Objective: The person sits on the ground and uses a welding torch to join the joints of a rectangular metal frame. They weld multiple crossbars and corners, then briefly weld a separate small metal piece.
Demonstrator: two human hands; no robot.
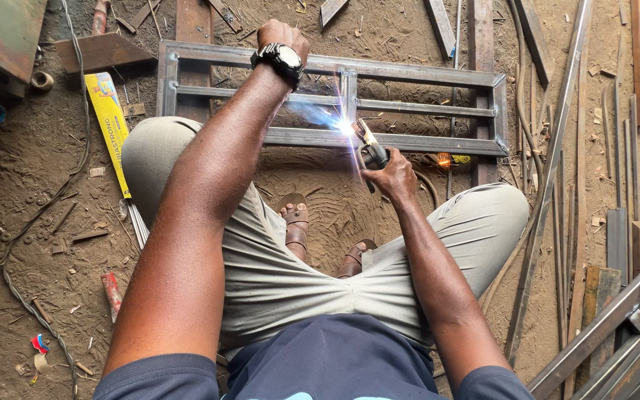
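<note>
I squat over a grey steel frame (409,76) of square tubes lying on the dirt floor. My right hand (390,176) grips a welding electrode holder (370,148) whose rod tip touches the frame's near rail, where a bright white arc (345,127) flares with bluish smoke. My left hand (281,34), a black wristwatch (281,58) on its wrist, reaches out to the frame's far rail; its fingers are hidden behind the wrist, so its grip is unclear.
A yellow box of welding rods (109,122) lies at the left with loose rods (138,226) spilling out. Steel bars and flat strips (616,185) are piled at the right. A cable (35,244) snakes over the dirt at left. Scrap pieces litter the ground.
</note>
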